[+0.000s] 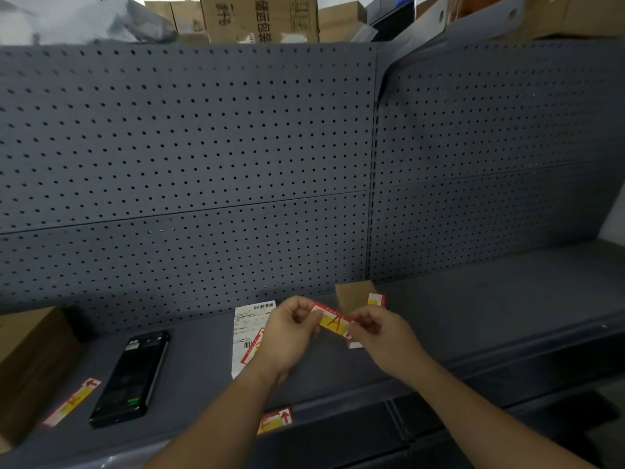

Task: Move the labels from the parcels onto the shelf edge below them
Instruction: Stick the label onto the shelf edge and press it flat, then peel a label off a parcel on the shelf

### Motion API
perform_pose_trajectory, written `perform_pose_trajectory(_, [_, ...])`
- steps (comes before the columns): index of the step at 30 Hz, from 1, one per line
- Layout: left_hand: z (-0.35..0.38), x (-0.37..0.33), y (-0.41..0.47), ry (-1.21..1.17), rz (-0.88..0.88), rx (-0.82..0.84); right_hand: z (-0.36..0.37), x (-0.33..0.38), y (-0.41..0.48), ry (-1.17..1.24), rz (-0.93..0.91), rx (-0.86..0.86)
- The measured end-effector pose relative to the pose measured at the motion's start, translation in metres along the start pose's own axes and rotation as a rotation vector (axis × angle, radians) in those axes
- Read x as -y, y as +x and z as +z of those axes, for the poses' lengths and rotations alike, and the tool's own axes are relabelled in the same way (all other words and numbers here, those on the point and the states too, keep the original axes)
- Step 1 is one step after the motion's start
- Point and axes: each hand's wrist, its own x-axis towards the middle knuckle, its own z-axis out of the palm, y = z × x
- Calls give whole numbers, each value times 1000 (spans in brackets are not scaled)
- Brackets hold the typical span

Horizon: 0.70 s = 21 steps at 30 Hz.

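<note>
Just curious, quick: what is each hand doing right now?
Left hand: pinches the red-and-yellow label.
Right hand: pinches the same label's other end.

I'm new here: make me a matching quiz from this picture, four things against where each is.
1 black rectangular handheld device
2 red-and-yellow paper label
3 white barcoded paper sheet
4 brown cardboard box

a far left of grey shelf
b pinched by left hand and right hand
c partly behind the left hand
d between box and sheet

Pairs: 1-d, 2-b, 3-c, 4-a
</note>
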Motion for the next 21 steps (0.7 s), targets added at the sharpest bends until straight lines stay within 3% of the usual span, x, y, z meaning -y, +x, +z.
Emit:
perform_pose_trajectory(3, [-5, 6, -6, -37, -27, 6, 4, -2, -4, -37, -14, -22])
perform_pose_trajectory(6, [-18, 12, -13, 72, -10, -43, 10, 6, -3, -34, -62, -20])
perform_pose_trajectory(14, [-111, -1, -74, 900, -23, -441, 70, 56, 15, -87, -302, 211])
perform_pose_trajectory(21, [-182, -25, -193, 1268, -237, -730, 156, 112, -21, 41, -515, 478])
